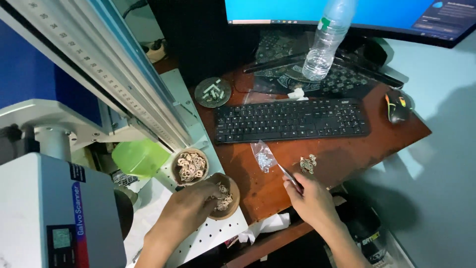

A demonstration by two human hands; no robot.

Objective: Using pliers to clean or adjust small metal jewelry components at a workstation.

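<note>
The left hand (191, 206) was at the nearer of two small wooden bowls, the near bowl (225, 196), which stood on the white perforated plate (218, 235) of the machine at the left edge of the counter (347, 154). Its fingers were curled together over the left side of the bowl and reached into it among the small pale cut-out pieces. If they already pinched a piece could not be told, because the fingertips were hidden inside. The far bowl (190, 166), full of the same kind of pieces, stood just behind it, touching or almost touching, further away from the person.

The right hand (312, 201) was closed on a thin metal tool (289, 176), perhaps tweezers. Its long axis ran up and to the left from the hand, so the tip pointed toward a small clear bag (263, 156) of tiny shiny parts. A little pile of pale pieces (308, 163) lay on the brown counter just beyond this hand, slightly to the right of the tool's tip, near but not touching it.

So the near bowl lay to the left of the right hand, well apart from it, with the counter edge between, and the left hand was clearly the nearer one to it. The pile belonged to the side of the right hand. A black keyboard (292, 119) lay behind both.
</note>
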